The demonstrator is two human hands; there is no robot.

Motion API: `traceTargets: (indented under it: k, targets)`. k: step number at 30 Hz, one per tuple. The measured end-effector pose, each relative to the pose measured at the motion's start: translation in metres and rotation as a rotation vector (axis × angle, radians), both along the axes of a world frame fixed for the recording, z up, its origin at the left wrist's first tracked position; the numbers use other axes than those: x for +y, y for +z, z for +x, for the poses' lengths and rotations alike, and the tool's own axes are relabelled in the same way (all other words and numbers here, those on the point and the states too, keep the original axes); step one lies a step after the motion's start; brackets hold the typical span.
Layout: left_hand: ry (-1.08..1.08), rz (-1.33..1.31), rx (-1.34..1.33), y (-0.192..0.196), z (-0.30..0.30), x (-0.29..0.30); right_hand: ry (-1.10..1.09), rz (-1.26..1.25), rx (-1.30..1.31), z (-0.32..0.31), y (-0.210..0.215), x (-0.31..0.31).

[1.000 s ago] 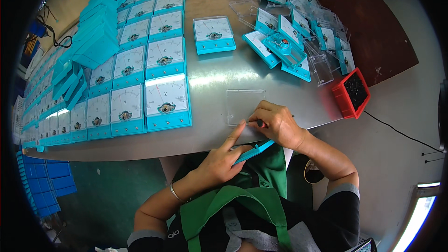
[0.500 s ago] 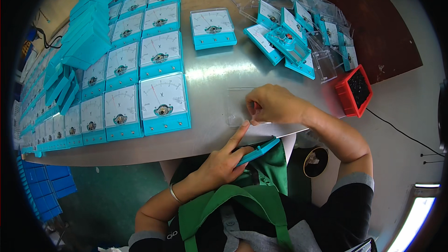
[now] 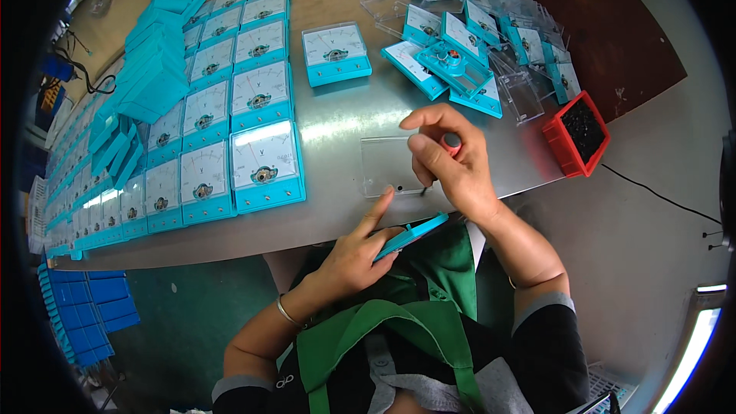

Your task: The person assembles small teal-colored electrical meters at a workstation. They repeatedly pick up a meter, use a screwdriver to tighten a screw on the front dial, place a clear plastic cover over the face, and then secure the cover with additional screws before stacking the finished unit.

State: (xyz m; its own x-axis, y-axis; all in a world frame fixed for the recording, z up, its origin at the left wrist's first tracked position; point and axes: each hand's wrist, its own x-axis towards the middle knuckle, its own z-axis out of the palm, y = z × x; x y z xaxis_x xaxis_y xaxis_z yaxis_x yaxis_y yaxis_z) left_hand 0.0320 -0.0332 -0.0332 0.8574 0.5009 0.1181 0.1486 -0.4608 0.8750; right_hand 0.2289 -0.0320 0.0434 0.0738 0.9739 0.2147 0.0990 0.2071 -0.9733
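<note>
A clear plastic cover [image 3: 381, 159] lies flat on the metal tabletop in front of me. My left hand [image 3: 355, 262] grips a teal plastic meter case part [image 3: 412, 235] at the table's front edge. Its index finger stretches to the cover's near edge, beside a small black piece [image 3: 399, 188]. In my right hand [image 3: 460, 171] is a screwdriver [image 3: 451, 142] with a red handle and dark end. The hand is over the cover's right side, index finger raised and curved. The dark screwdriver tip shows below the hand, near the cover's lower right corner.
Rows of teal voltmeters [image 3: 264, 161] fill the left, with stacked teal cases [image 3: 153, 84] on them. One voltmeter [image 3: 336, 54] stands apart at the back. Loose meters [image 3: 462, 34] and clear covers [image 3: 515, 92] are heaped back right. A red bin [image 3: 563, 146] holds small black parts.
My right hand has turned and opened its upper fingers, and the screwdriver now shows in it. The left hand still holds the teal part, its index finger at the cover. The view has shifted slightly.
</note>
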Motion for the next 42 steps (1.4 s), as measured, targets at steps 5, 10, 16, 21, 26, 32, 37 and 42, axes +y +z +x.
traceTargets:
  k: [5,10,16,21,26,32,37,42]
  targets:
    - [-0.013,0.017,0.021,0.003,0.000,0.001,-0.104,0.192,0.322,-0.011,-0.024,0.002]
    - [0.005,0.016,0.002,0.000,0.000,0.000,-0.087,0.193,0.347,-0.006,-0.029,0.001]
    - [0.003,0.005,-0.005,-0.001,0.001,0.001,-0.043,0.281,0.168,-0.001,-0.031,0.001]
    - [0.006,0.006,0.012,0.000,0.002,0.001,-0.189,0.332,0.056,-0.014,-0.042,-0.011]
    - [-0.016,0.005,-0.008,-0.002,0.001,0.002,-0.200,0.259,0.046,-0.015,-0.042,-0.004]
    - [-0.045,-0.026,-0.113,-0.009,-0.009,0.005,-0.136,0.202,-0.002,-0.015,-0.034,0.002]
    - [0.191,-0.866,-0.213,0.018,-0.034,0.002,-0.036,0.037,-0.057,0.027,0.001,0.002]
    - [0.292,-1.135,-0.473,0.033,-0.024,0.013,0.094,0.218,-1.181,0.044,-0.036,-0.010]
